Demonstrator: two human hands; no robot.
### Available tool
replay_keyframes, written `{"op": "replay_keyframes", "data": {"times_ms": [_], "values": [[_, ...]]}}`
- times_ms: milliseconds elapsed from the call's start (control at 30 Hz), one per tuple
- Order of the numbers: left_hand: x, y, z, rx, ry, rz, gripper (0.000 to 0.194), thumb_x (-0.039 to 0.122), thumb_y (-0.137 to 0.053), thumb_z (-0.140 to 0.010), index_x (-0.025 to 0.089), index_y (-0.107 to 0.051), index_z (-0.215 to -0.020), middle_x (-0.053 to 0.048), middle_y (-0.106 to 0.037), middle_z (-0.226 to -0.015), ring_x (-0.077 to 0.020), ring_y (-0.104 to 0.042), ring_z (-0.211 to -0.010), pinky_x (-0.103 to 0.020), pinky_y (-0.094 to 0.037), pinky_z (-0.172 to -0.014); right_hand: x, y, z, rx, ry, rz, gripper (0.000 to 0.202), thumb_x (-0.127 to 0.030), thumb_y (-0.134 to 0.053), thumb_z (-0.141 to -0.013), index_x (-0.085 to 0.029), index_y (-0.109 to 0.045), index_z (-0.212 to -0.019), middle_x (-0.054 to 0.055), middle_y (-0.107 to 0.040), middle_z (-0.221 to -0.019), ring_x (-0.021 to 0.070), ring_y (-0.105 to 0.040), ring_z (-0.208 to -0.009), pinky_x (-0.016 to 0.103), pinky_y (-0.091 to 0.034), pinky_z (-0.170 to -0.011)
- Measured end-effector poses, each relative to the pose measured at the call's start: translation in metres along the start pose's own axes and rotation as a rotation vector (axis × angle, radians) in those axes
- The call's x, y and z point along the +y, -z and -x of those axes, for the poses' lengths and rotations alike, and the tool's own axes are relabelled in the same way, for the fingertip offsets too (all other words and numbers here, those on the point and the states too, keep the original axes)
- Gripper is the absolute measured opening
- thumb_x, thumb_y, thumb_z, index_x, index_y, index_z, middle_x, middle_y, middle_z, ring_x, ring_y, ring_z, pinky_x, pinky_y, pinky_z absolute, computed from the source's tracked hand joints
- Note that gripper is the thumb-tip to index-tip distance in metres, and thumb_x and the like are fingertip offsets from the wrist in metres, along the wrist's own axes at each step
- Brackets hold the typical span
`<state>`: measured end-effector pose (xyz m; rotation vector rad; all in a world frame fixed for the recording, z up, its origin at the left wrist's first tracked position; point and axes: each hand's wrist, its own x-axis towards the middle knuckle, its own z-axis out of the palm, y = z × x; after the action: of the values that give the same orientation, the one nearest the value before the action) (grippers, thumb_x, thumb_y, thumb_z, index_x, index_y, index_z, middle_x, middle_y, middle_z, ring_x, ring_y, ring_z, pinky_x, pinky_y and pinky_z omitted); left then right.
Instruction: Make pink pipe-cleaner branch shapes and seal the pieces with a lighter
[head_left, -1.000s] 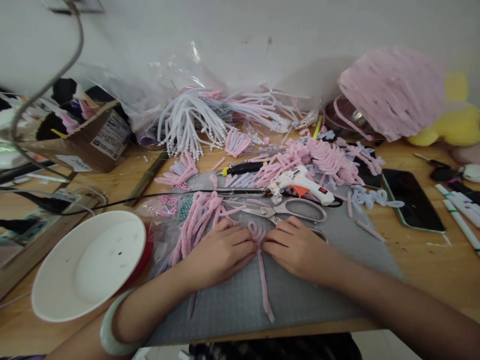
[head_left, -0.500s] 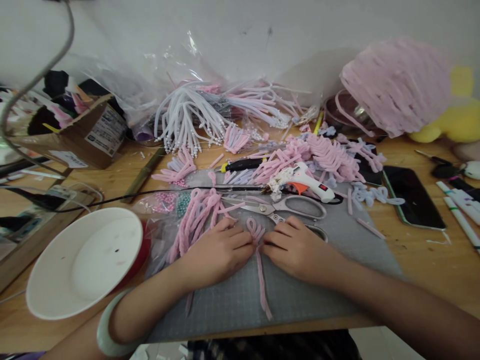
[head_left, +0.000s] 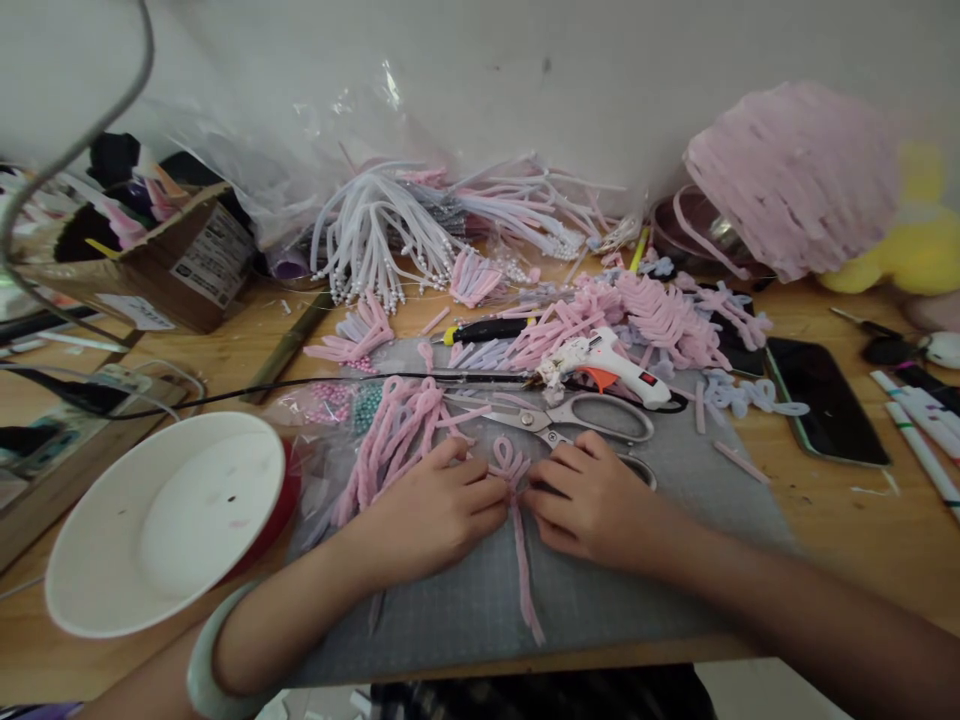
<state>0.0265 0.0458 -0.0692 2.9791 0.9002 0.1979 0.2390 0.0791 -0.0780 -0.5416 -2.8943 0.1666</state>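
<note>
A pink pipe cleaner [head_left: 523, 570], looped at its top with a long tail hanging toward me, is between my two hands over the grey cutting mat [head_left: 630, 615]. My left hand [head_left: 442, 505] has its fingers curled on the left side of the loops. From the right, my right hand [head_left: 589, 495] pinches the same piece, fingers bent; the fingertips are partly hidden. Just beyond my right hand lie metal scissors [head_left: 529, 418], one handle ring partly covered by it. A bundle of pink pipe cleaners [head_left: 394, 430] rests beside my left hand.
A white glue gun [head_left: 626, 375] lies behind the scissors, its black cable [head_left: 300, 385] running left. At left stand a white bowl [head_left: 97, 560] and a cardboard box [head_left: 180, 270]. Pink fuzzy pieces [head_left: 667, 315] are heaped at the back. A phone [head_left: 829, 400] lies right.
The hands stay around the pink pipe cleaner with only slight finger shifts. The view has moved very slightly.
</note>
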Motion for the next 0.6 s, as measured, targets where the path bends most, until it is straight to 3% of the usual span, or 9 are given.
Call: {"op": "replay_keyframes", "data": {"times_ms": [233, 600], "values": [[-0.0044, 0.0005, 0.0008, 0.087, 0.084, 0.182, 0.017, 0.017, -0.043, -0.088, 0.018, -0.059, -0.082, 0.001, -0.062, -0.076, -0.0118, -0.052, -0.072, -0.032, -0.028, -0.071, 0.0033, 0.0020, -0.0002, 0.112, -0.141, -0.208, 0.016, -0.017, -0.048, -0.082, -0.017, -0.063, -0.088, 0.004, -0.062, -0.086, 0.0152, -0.048, -0.080, 0.032, -0.028, -0.074], [-0.0007, -0.0021, 0.0006, 0.055, 0.068, 0.202, 0.013, 0.015, -0.046, -0.085, 0.019, -0.058, -0.083, 0.001, -0.063, -0.077, -0.0138, -0.053, -0.073, -0.033, -0.027, -0.075, -0.0029, -0.0005, -0.0008, -0.026, -0.082, -0.081, 0.016, -0.022, -0.048, -0.084, -0.017, -0.062, -0.086, 0.005, -0.061, -0.084, 0.0183, -0.046, -0.081, 0.034, -0.026, -0.074]]}}
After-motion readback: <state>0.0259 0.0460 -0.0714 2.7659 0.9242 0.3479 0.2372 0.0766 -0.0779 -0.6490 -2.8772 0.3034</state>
